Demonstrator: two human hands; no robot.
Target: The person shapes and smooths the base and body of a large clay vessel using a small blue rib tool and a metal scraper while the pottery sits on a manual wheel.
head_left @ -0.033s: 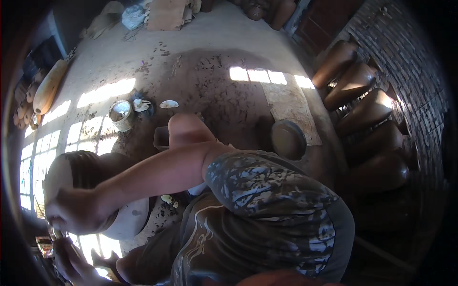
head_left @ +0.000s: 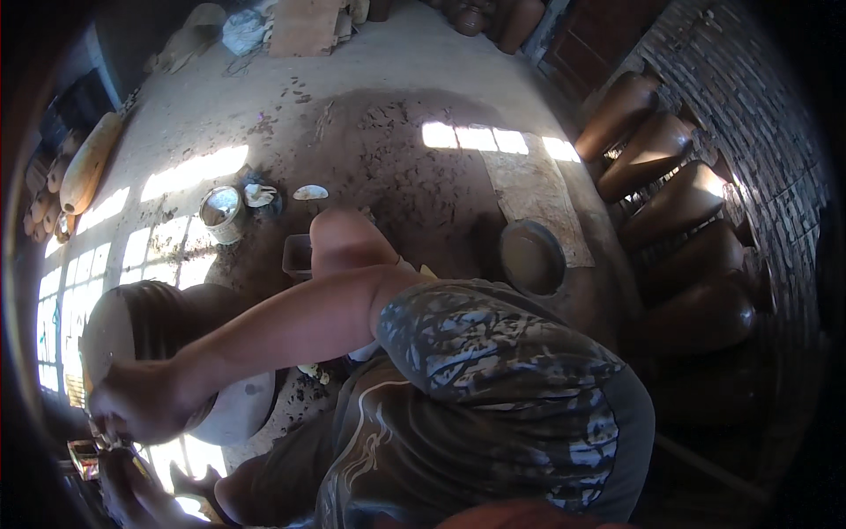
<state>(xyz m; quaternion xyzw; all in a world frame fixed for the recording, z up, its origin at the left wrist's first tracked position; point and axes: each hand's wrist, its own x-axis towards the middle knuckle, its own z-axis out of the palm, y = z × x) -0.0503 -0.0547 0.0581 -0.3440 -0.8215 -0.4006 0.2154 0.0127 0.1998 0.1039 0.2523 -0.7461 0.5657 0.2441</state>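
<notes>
My right hand (head_left: 132, 401) reaches to the lower left, beside a large rounded clay form (head_left: 119, 322) with a grooved band. Its fingers are curled at a small pale item (head_left: 110, 436) that I cannot make out. My left hand (head_left: 132, 485) is just below, in shadow at the bottom edge, its fingers bent near the same item; what it holds is unclear. My bare right forearm crosses over the clay form and hides part of it.
A pale bucket (head_left: 220, 214), a bag with white scraps (head_left: 261, 196) and a plastic container (head_left: 296, 260) stand ahead. A wide basin (head_left: 531, 256) sits right of centre. Large brown jars (head_left: 670, 203) lean along the brick wall. A long tan vessel (head_left: 88, 163) lies far left.
My right hand has moved very slightly downward at the small item. Otherwise the scene looks the same.
</notes>
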